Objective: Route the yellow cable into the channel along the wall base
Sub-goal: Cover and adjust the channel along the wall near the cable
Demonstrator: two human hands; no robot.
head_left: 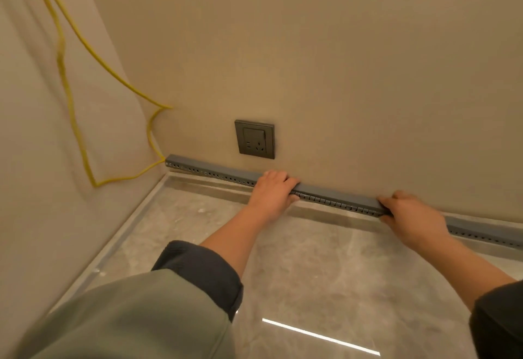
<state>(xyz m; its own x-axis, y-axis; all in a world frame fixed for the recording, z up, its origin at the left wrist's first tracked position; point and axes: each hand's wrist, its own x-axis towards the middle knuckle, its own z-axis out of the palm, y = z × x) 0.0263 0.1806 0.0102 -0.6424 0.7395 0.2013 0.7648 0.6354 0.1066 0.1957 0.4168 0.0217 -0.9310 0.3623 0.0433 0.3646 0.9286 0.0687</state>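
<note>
A grey slotted cable channel (336, 196) runs along the base of the beige wall, from the left corner to the right edge. My left hand (274, 190) grips it near the middle, fingers curled over its top. My right hand (411, 218) grips it further right, thumb on top. A yellow cable (74, 116) hangs in loose loops down the left wall and meets the channel's left end (167, 159). Whether the cable runs inside the channel is hidden.
A dark grey wall socket (255, 139) sits just above the channel, left of my left hand. A glossy marble floor (311, 273) with a pale skirting strip (209, 184) lies below. My bent knee in green trousers (135, 322) fills the lower left.
</note>
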